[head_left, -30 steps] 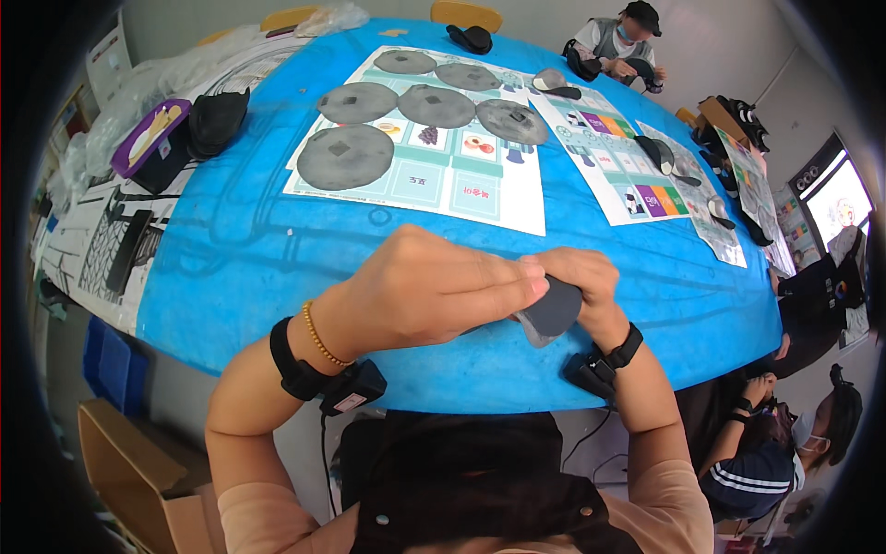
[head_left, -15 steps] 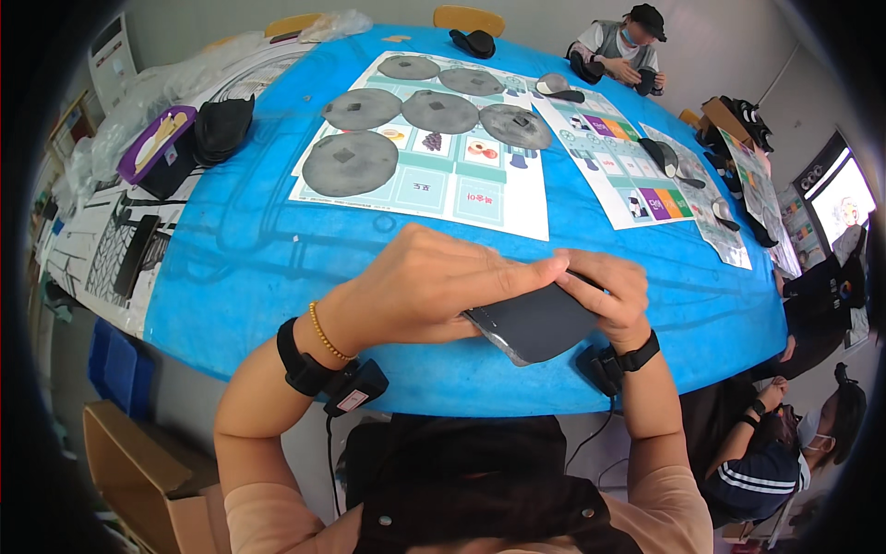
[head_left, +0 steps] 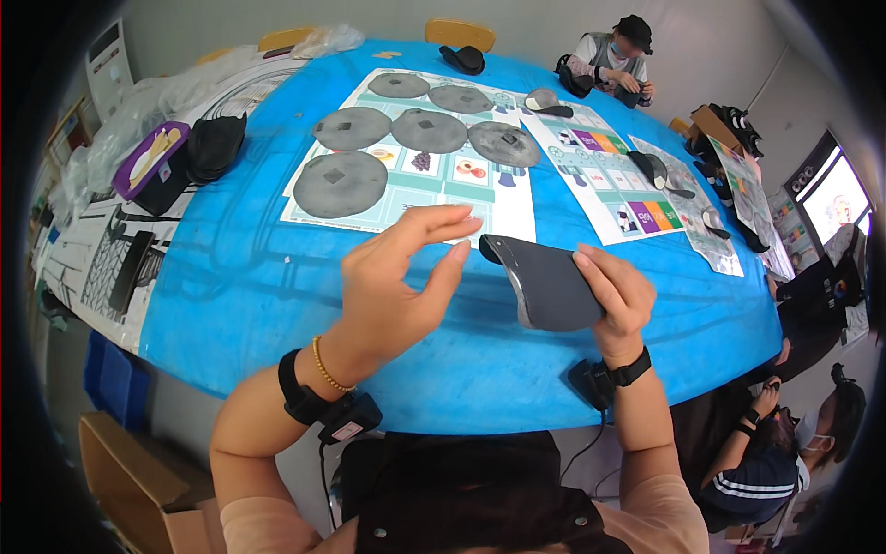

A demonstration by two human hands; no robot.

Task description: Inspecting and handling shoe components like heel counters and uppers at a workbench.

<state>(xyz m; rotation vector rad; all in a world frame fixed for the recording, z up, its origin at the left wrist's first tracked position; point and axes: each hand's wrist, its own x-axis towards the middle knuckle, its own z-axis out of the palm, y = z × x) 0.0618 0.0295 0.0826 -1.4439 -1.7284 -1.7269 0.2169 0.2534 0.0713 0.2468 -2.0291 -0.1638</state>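
A curved dark grey cap visor [head_left: 552, 284] with a shiny pale strip along its left edge hangs in the air over the near side of the table. My right hand [head_left: 622, 300] pinches its right end between thumb and fingers. Off its left end, my left hand [head_left: 399, 275] is raised with thumb and fingers apart, holding nothing. Beyond the hands, several round grey discs [head_left: 340, 185], each with a small dark square, lie on a printed picture sheet [head_left: 425, 198].
A blue-covered table [head_left: 268, 295] spreads before me. At left stand a purple-rimmed basket [head_left: 150, 164] with tools and a stack of black visors [head_left: 217, 148]. More visors [head_left: 657, 174] lie on sheets at right. One person works at the far side, another sits at right.
My left hand has let go of the visor and drawn away to the left, its fingers parting. The visor, in my right hand, has risen slightly and turned, showing more of its face.
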